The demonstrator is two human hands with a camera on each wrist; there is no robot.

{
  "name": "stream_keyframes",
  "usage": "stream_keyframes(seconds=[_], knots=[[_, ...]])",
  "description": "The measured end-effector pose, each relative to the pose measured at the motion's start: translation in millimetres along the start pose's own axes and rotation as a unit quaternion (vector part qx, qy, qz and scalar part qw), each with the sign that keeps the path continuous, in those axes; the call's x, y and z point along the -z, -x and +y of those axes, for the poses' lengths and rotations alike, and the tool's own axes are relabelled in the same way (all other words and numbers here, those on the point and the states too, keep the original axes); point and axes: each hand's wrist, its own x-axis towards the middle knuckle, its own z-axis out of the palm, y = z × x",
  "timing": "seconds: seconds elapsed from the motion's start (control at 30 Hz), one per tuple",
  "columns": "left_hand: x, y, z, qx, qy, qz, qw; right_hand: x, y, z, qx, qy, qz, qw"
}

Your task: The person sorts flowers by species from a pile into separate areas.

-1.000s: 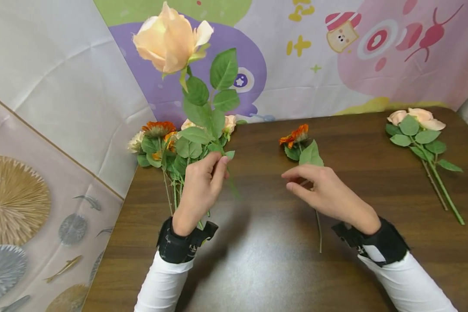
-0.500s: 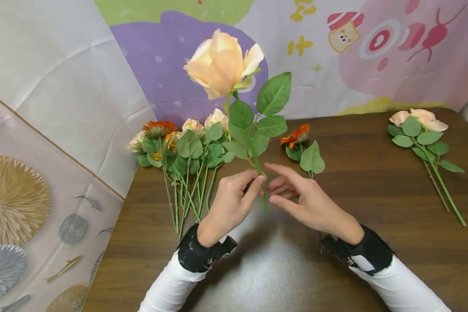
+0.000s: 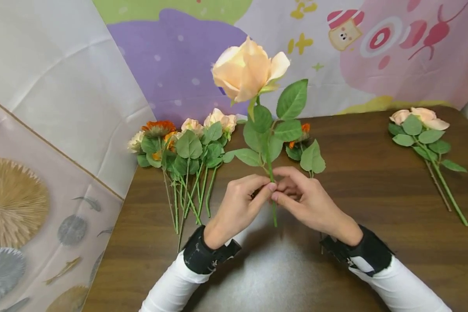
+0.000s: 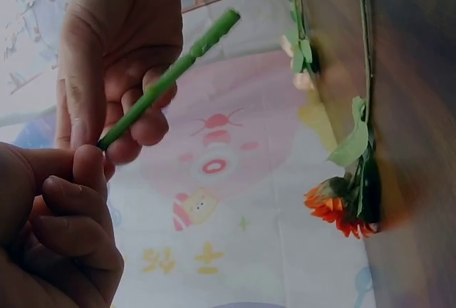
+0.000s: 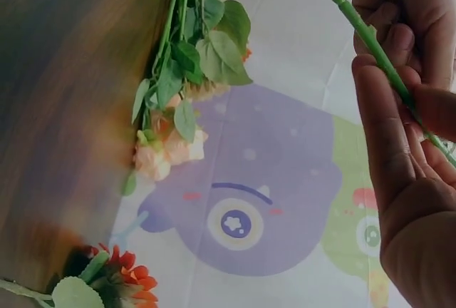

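The peach rose (image 3: 249, 69) stands upright above the middle of the table, its green stem (image 3: 272, 190) pinched from both sides: the left hand (image 3: 239, 208) holds it between thumb and forefinger, and the right hand (image 3: 308, 201) has its fingertips closed on the same spot. With so light a pinch low on the stem, the heavy bloom could tip or twist out of the grip. A bunch of flowers (image 3: 179, 147) lies far left, an orange flower (image 3: 302, 145) just behind the hands, another rose (image 3: 419, 125) far right. The dark wooden table (image 3: 374, 242) backs onto a cartoon-printed cloth (image 3: 374, 47).
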Motion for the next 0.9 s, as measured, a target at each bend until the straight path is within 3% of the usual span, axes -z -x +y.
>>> stream_keyframes(seconds=[0.13,0.3,0.43,0.63,0.73,0.8,0.83,0.9], knots=[[0.8,1.4,-1.2,0.001,0.004,-0.006,1.0000,2,-1,1,-0.010,-0.016,0.008,1.000],[5.0,0.1,-1.6,0.010,-0.011,-0.006,0.9999,20,-2,3,-0.037,0.009,0.041,0.998],[10.2,-2.1,-1.8,0.011,-0.024,0.009,0.9996,47,-2,4,-0.062,0.029,0.093,0.993],[16.8,-3.8,-3.3,0.011,-0.040,0.020,0.9989,97,6,9,-0.111,0.090,0.162,0.976],[18.8,-3.8,-4.3,0.014,-0.043,0.022,0.9988,122,15,12,-0.144,0.137,0.183,0.963],[19.7,-4.2,-4.5,0.016,-0.041,0.023,0.9988,139,21,14,-0.171,0.187,0.199,0.947],[20.1,-4.4,-4.5,0.017,-0.042,0.023,0.9987,147,25,15,-0.190,0.215,0.204,0.936],[20.5,-4.7,-4.8,0.018,-0.042,0.023,0.9987,165,33,16,-0.239,0.283,0.211,0.905]])
